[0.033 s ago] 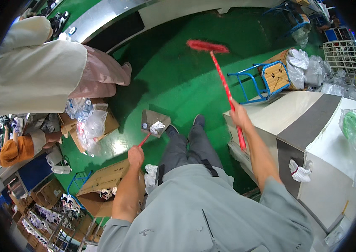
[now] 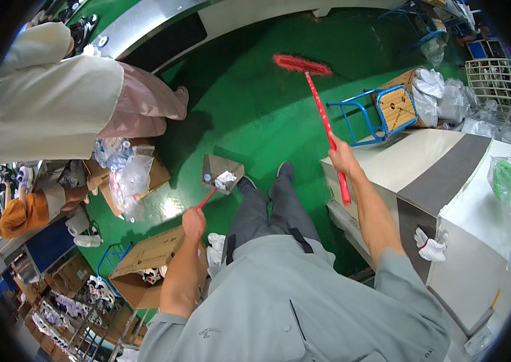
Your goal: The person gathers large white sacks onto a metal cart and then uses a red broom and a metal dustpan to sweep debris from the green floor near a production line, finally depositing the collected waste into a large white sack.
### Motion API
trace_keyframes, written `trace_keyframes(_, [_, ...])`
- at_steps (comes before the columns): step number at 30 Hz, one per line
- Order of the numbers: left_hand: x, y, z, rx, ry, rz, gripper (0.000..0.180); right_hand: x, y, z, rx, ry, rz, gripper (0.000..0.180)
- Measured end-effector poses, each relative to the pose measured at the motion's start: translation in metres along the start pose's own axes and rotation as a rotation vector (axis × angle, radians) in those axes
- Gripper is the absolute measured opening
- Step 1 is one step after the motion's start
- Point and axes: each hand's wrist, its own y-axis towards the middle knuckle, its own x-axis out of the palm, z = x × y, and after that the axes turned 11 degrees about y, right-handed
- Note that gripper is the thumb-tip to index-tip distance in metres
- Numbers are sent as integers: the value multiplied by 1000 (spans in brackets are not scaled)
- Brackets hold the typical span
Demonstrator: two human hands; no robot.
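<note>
My right hand (image 2: 342,155) is wrapped round the red handle of a broom (image 2: 322,108), whose red bristle head lies well ahead of me over the green floor. In my left hand (image 2: 194,223) is the red handle of a dustpan (image 2: 212,168). Its grey pan rests low near my left foot, holding crumpled white scraps and a small round piece. The broom head and the dustpan are far apart. Whether the bristles touch the floor I cannot tell.
A cardboard box with plastic bags (image 2: 132,181) stands left, beside a person in a cream apron (image 2: 50,102). An open carton (image 2: 147,265) is near my left arm. To the right are a blue-framed stool (image 2: 395,111) and a white-and-grey bench (image 2: 430,169) with a glove (image 2: 429,246).
The broom has shifted slightly to the right, its head a little farther ahead, and my right hand has moved up with it. The dustpan and left hand stay nearly still.
</note>
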Motion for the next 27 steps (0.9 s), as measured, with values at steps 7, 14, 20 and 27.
trace_keyframes(7, [8,-11,0,-39,-3,-10,27,32,-142,40,216,86,-252,68])
trace_keyframes(14, [63,-9,-32,-206,-199,-215,32,-2,-272,-7,246,-80,-334,58])
trace_keyframes(20, [72,-55,-24,-284,-319,-131,33,-12,-219,-26,64,-129,-284,55])
trace_keyframes(27, [95,-126,19,-462,-395,-52,32,63,-86,27,-196,-260,-372,57])
